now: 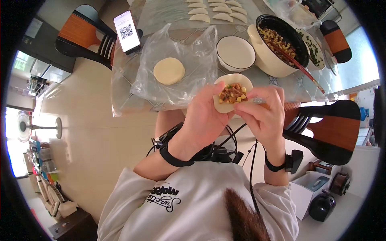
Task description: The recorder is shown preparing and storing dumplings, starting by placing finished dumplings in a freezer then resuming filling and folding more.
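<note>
A round dumpling wrapper (pixel 222 107) rests on my left hand (pixel 205 117), whose thumb presses its left edge. On the wrapper sits a mound of filling (pixel 233 93) with corn kernels and minced meat. My right hand (pixel 265 110) has its fingertips at the wrapper's right edge; whether they pinch it is hard to see. A stack of round wrappers (pixel 169 70) lies on a clear plastic bag (pixel 193 54) to the left. Just beyond my hands stands a white bowl (pixel 235 52) with a dark rim.
A cream pot (pixel 276 64) of corn filling stands right, with chopsticks (pixel 304 70) jutting over its rim. Behind it is a dish of chopped greens (pixel 313 49). Rows of folded dumplings (pixel 222 17) lie at the back. A phone (pixel 127 33) stands left. Chairs (pixel 328 132) flank the table.
</note>
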Demonstrator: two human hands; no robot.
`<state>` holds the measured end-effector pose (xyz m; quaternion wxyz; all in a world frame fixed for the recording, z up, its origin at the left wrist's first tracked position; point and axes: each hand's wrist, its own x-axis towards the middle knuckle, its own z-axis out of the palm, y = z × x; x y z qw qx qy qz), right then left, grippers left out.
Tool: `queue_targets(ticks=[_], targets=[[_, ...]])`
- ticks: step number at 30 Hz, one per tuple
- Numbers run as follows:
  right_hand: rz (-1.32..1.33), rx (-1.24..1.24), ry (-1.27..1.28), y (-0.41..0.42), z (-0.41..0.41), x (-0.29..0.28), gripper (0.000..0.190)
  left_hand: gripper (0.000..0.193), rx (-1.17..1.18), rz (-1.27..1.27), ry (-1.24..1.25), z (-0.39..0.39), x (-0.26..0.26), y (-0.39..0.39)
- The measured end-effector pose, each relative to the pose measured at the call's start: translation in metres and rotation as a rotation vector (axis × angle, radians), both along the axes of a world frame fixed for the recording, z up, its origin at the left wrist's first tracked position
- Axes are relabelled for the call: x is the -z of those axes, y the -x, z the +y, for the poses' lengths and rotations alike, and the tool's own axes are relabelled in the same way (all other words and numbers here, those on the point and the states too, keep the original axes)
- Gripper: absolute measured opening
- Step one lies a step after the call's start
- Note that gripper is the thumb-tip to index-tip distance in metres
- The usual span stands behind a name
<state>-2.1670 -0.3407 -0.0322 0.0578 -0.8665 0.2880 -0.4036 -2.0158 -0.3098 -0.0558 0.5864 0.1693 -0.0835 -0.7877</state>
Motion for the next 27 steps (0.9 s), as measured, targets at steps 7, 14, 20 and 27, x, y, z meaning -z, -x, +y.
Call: queue_targets(ticks=[7, 14, 20, 27], targets=[[-0.271, 0.021, -0.241, -0.018, 0.007, 0.006, 0.015, 0.046, -0.146, -0.265, 0.205, 0.015, -0.009, -0.001], [-0.478, 0.045, -0.338, -0.036, 0.014, 0.01, 0.016, 0.048, -0.213, -0.573, 0.284, 0.029, -0.009, -0.011], [-0.469, 0.046, -0.299, -0.042, 0.016, 0.007, 0.017, 0.034, -0.255, -0.636, 0.252, 0.034, -0.014, -0.014], [-0.477, 0.045, -0.312, -0.045, 0.02, 0.005, 0.017, 0.024, -0.308, -0.66, 0.245, 0.037, -0.01, -0.016]])
